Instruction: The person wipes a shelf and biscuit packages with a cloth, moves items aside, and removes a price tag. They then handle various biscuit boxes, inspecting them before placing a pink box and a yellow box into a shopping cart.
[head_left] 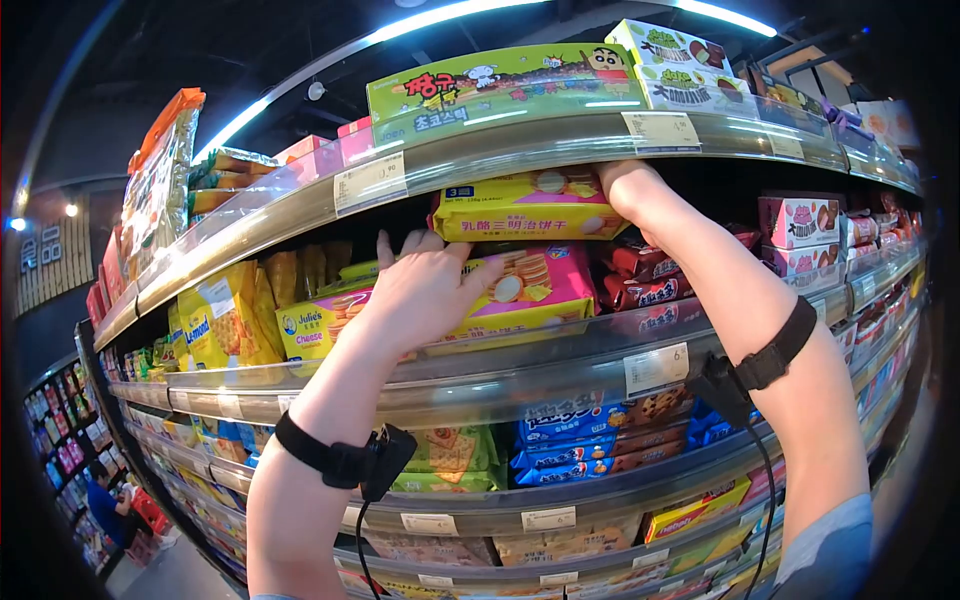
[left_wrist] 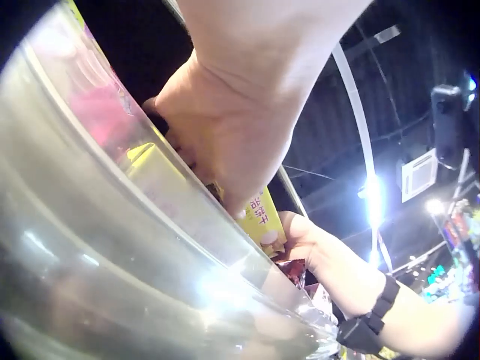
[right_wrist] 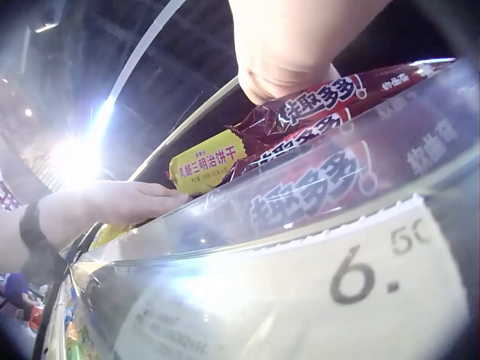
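A yellow-and-pink pack of cheese sandwich biscuits (head_left: 530, 208) lies on top of similar packs, close under the upper shelf. My left hand (head_left: 425, 290) reaches over the shelf's clear front lip, fingers extended at the left end of this top pack. Its thumb lies across the lower biscuit pack (head_left: 540, 280). In the right wrist view the left hand (right_wrist: 112, 210) shows straight fingers just below the top pack (right_wrist: 208, 161). My right hand (head_left: 628, 190) is at the pack's right end, its fingers hidden behind the pack and shelf. The left wrist view also shows the right hand (left_wrist: 296, 232) there.
Dark red cookie packs (head_left: 645, 275) are stacked to the right, yellow Lemond bags (head_left: 230, 320) to the left. The upper shelf edge (head_left: 500, 145) hangs low over both hands. A price tag (head_left: 657, 370) sits on the shelf front. A person (head_left: 108, 505) sits far left.
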